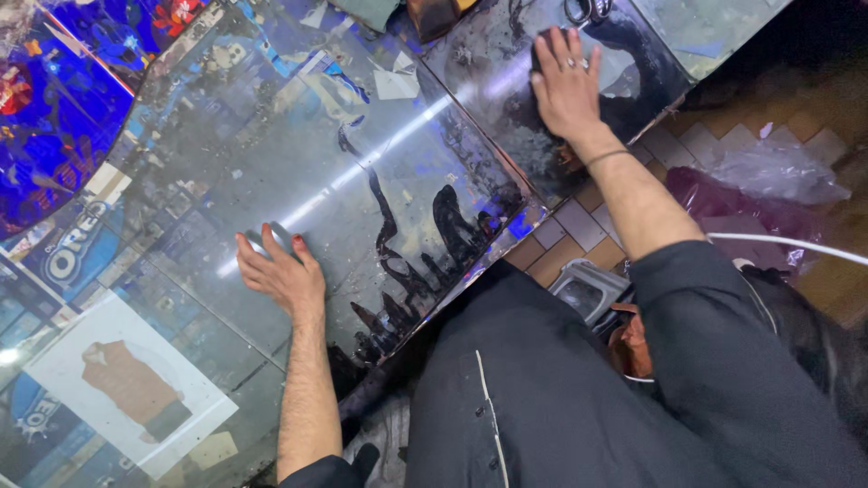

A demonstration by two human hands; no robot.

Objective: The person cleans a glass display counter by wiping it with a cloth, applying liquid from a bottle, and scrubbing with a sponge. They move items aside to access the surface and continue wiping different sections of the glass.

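Note:
My left hand (282,271) lies flat on the glass counter top (226,154), fingers spread, with a small pale grey patch showing under the fingertips. What that patch is I cannot tell. My right hand (565,86), with a ring and a thin wrist band, presses down on a dark cloth (535,56) on the smeared dark glass panel (488,81) further along the counter. Black streaks (407,262) run across the glass between the two hands. My dark shirt (542,389) fills the lower right.
Colourful blue wrappers (54,117) and a printed picture of a brown vest (127,384) lie under the glass. Scissor handles (586,9) sit at the top edge. Beyond the counter edge is a tiled floor (570,226) with crumpled plastic bags (768,172), a white cable (796,244) and a small grey box (588,289).

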